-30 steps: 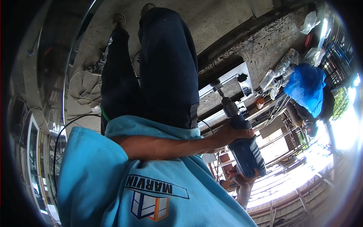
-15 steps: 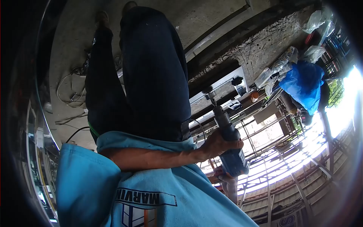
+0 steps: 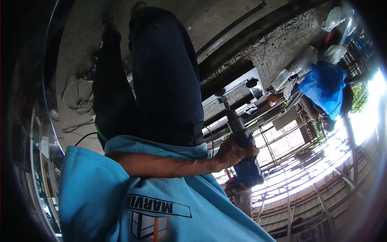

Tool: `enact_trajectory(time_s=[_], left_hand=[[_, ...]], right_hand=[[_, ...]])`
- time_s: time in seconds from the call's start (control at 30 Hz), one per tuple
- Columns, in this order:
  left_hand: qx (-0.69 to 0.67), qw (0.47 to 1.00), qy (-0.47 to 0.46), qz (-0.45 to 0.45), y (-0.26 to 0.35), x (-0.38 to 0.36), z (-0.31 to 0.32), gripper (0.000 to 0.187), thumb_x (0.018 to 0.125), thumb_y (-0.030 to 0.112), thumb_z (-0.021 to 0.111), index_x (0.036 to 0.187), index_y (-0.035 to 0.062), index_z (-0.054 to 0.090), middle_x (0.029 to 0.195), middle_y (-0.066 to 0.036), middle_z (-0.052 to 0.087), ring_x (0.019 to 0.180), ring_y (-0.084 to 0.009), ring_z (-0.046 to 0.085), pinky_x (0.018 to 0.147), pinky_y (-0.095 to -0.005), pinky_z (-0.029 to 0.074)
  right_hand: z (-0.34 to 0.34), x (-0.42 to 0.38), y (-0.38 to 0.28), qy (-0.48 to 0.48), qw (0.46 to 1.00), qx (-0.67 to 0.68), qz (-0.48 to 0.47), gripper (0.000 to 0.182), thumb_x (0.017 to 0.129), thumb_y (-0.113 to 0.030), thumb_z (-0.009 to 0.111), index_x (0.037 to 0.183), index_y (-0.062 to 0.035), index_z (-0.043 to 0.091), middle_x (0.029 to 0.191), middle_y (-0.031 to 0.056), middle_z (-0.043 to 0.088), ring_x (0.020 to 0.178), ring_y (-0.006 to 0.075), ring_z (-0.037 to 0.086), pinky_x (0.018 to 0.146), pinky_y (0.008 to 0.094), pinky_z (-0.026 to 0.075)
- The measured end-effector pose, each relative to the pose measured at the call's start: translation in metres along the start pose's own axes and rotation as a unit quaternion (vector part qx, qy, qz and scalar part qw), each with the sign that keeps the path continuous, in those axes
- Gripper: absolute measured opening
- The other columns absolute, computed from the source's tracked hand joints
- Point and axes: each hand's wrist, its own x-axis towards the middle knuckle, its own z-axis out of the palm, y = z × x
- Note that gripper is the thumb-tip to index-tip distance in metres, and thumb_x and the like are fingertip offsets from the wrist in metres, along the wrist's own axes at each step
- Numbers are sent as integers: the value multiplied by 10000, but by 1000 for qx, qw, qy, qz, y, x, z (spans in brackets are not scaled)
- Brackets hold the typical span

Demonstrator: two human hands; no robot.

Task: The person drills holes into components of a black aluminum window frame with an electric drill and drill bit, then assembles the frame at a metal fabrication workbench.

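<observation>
My left hand (image 3: pixel 233 152), at the end of the bare arm reaching across from the left, is wrapped round the body of a dark blue power drill (image 3: pixel 248 171). Lower down, partly hidden behind the drill, my right hand (image 3: pixel 236 186) is closed at its rear end. From the chuck (image 3: pixel 235 121) a bit with a wide metal cutter (image 3: pixel 224 99) points up at a long pale metal profile (image 3: pixel 231 86). Whether the cutter touches the profile I cannot tell. Dark cut-outs or fittings (image 3: pixel 252 83) show farther along the profile.
A scratched workbench (image 3: pixel 278 48) extends behind the profile. At its right lie a blue plastic bag (image 3: pixel 324 86), clear plastic wrapping (image 3: pixel 334 19) and a small orange-brown container (image 3: pixel 272 99). Cables (image 3: pixel 74 99) lie on the floor at the left, beyond my legs (image 3: pixel 165 80).
The drill and both hands have shifted very slightly up and left in view. The hold on the drill is unchanged.
</observation>
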Motion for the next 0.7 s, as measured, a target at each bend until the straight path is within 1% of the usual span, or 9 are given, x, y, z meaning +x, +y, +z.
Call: enact_trajectory(time_s=[0.17, 0.27, 0.33, 0.47, 0.53, 0.57, 0.6, 0.67, 0.7], left_hand=[[-21, 1000, 7, -10, 14, -2, 2, 341, 689, 232, 816, 888, 82, 584, 792, -9, 637, 775, -122, 605, 772, -297, 492], [-8, 1000, -18, -8, 9, 0, -1, 334, 691, 214, 811, 899, 81, 586, 798, -10, 643, 782, -117, 607, 779, -295, 490], [23, 999, -27, -8, 14, -1, 0, 250, 745, 207, 763, 868, 89, 581, 842, 4, 609, 806, -102, 587, 776, -285, 483], [64, 997, -33, -29, 39, -8, 4, 253, 769, 256, 736, 903, 90, 601, 833, -6, 615, 815, -104, 592, 782, -281, 479], [-64, 994, -86, -36, 47, -12, 6, 259, 798, 296, 702, 924, 92, 604, 852, -28, 629, 796, -116, 613, 774, -276, 494], [-102, 990, -56, -84, 59, -20, 9, 297, 828, 336, 656, 945, 69, 593, 867, -59, 644, 762, -147, 641, 762, -296, 522], [-88, 990, -61, -89, 59, -16, 9, 297, 828, 336, 656, 945, 69, 593, 867, -59, 644, 762, -147, 641, 762, -296, 522], [-241, 955, -29, -169, 58, -13, 10, 350, 841, 379, 621, 955, 50, 579, 855, -77, 649, 731, -179, 653, 747, -322, 543], [-204, 969, -5, -139, 62, -16, 16, 387, 833, 415, 606, 942, 45, 578, 814, -79, 646, 723, -192, 652, 755, -344, 543]], right_hand=[[2, -4, -5, -8, 1000, -19, 1, 581, 639, 97, 642, 1190, 35, 467, 961, 165, 606, 831, 238, 632, 675, 329, 532], [1, -12, -10, -9, 999, -33, 5, 586, 639, 94, 643, 1193, 34, 463, 970, 168, 606, 841, 244, 635, 683, 333, 534], [2, -14, -12, -13, 999, -40, 6, 589, 640, 93, 644, 1196, 34, 461, 975, 170, 606, 847, 248, 636, 689, 335, 536], [2, -16, -10, -23, 999, -47, 7, 595, 640, 90, 646, 1201, 34, 457, 987, 175, 607, 860, 256, 640, 700, 341, 540], [0, -24, -3, -20, 999, -38, 9, 598, 640, 89, 647, 1203, 34, 455, 993, 177, 607, 866, 260, 641, 706, 343, 542], [0, -29, 0, -16, 999, -29, 7, 599, 640, 88, 648, 1205, 34, 453, 996, 178, 607, 869, 262, 642, 709, 345, 542], [2, -34, 6, -13, 1000, -17, 3, 601, 640, 87, 648, 1206, 34, 452, 998, 180, 607, 872, 264, 643, 712, 346, 543], [4, -48, 15, -8, 1000, 7, -2, 604, 640, 86, 649, 1208, 34, 450, 1004, 182, 608, 879, 268, 644, 718, 349, 545], [3, -52, 17, -8, 1000, 16, -10, 606, 640, 85, 650, 1210, 34, 449, 1007, 183, 608, 882, 270, 645, 720, 350, 546]])
